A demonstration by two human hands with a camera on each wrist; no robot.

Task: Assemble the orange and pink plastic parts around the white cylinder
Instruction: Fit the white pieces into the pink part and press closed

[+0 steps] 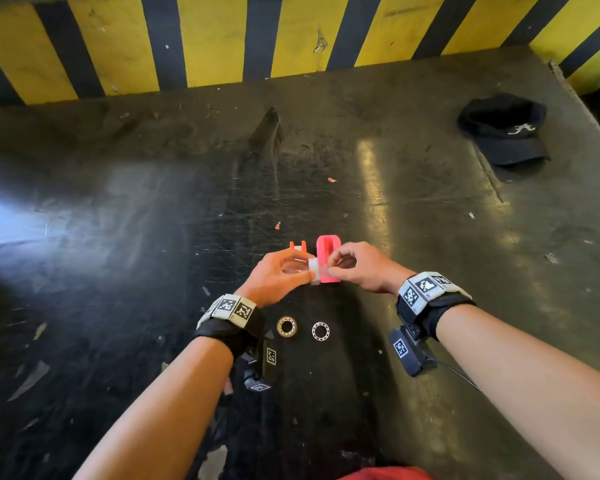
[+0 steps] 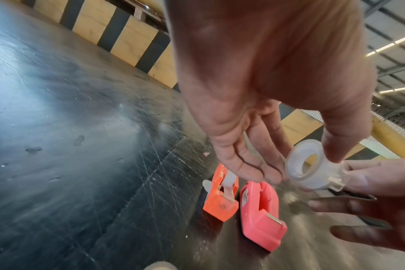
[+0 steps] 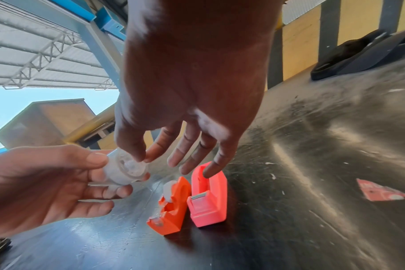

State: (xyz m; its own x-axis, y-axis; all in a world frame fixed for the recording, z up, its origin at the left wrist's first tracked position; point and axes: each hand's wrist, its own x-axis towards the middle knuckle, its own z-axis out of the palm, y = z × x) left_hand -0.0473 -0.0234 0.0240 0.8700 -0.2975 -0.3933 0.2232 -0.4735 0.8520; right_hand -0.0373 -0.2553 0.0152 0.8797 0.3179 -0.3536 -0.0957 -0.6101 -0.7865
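A white translucent cylinder (image 1: 314, 270) (image 2: 312, 169) (image 3: 125, 170) hangs above the dark table between both hands. My left hand (image 1: 278, 277) (image 2: 296, 164) pinches its rim with thumb and fingers. My right hand (image 1: 355, 268) (image 3: 142, 158) pinches its other end between thumb and index finger; the other right fingers hang spread. Below them an orange plastic part (image 1: 298, 247) (image 2: 221, 196) (image 3: 171, 206) and a pink plastic part (image 1: 328, 261) (image 2: 261, 215) (image 3: 208, 197) stand side by side on the table, untouched. A whitish piece sits inside the orange part.
Two metal bearing rings (image 1: 287, 326) (image 1: 320, 331) lie on the table (image 1: 118, 237) near my left wrist. A black cap (image 1: 504, 129) sits at the far right. A yellow-and-black striped wall (image 1: 222, 39) borders the far edge. Small scraps litter the surface.
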